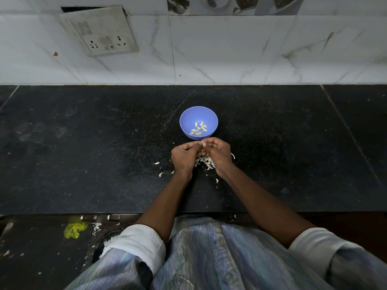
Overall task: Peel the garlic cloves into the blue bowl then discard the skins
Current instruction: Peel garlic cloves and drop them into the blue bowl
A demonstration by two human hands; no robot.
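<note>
Here, blue bowl (198, 122) with peeled cloves (198, 129) sits frame centre on the counter (83, 153), just above both hands. Left hand (184, 156) and right hand (217, 152), fingers curled, pinch one garlic clove (202, 144) together; skins (204, 163) piled beneath.

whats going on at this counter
A person is peeling garlic. The left hand and right hand pinch a garlic clove between their fingertips, just in front of the blue bowl, which holds several peeled cloves. Loose skins lie on the black counter under the hands.
</note>
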